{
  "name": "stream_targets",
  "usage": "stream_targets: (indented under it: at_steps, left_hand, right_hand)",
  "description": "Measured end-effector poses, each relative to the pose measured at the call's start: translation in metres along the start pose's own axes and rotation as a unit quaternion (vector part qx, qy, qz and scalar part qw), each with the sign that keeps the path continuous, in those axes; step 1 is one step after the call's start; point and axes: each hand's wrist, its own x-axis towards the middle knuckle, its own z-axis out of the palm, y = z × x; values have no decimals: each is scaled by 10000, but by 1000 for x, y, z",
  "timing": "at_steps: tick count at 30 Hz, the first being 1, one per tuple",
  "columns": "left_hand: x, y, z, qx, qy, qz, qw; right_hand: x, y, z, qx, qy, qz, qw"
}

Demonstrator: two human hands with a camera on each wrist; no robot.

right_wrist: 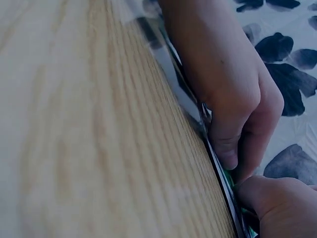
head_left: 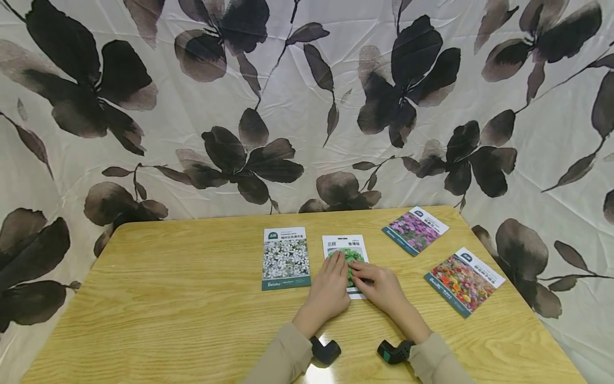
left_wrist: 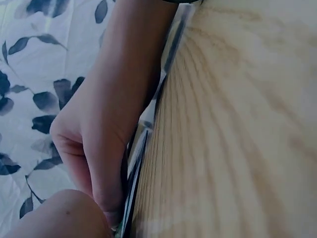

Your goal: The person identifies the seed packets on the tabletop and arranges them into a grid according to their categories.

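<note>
A white seed packet (head_left: 355, 241) with a picture of green leaves lies on the wooden table, its printed middle partly covered by both hands. My left hand (head_left: 331, 285) rests on its left half, the fingers fairly straight and pointing away from me. From the right, my right hand (head_left: 384, 285) reaches over the packet with slightly bent fingers, thumb and fingertips touching its face. The fingertips of both hands nearly meet. In the right wrist view, the left hand's thumb (right_wrist: 228, 154) presses down near the packet's edge. Seen from the left wrist, the right hand (left_wrist: 101, 144) points down onto the packet.
Just left of the hands lies a seed packet with white flowers (head_left: 286, 258). Two more, one with purple flowers (head_left: 416, 230) and one with orange and red flowers (head_left: 464, 281), lie askew at the right. A floral cloth (head_left: 331, 117) hangs behind the table (head_left: 168, 298).
</note>
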Motion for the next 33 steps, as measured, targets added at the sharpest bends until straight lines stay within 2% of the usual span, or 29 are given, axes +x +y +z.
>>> stream_targets:
  at_steps: [5, 12, 19, 26, 33]
  left_hand:
    - [6, 2, 3, 127, 151, -219, 9996]
    - [11, 4, 8, 290, 163, -414, 9986]
    - [15, 0, 11, 419, 555, -479, 9964]
    - [21, -1, 15, 462, 803, -603, 9939]
    - [29, -4, 15, 325, 736, -836, 9932]
  right_hand:
    - [3, 3, 3, -273, -27, -18, 9996]
    - [5, 1, 4, -557, -152, 64, 9983]
    - [8, -4, 8, -720, -487, 249, 9959]
    - [12, -6, 11, -695, -843, 524, 9926]
    - [20, -2, 15, -641, -918, 572, 9921]
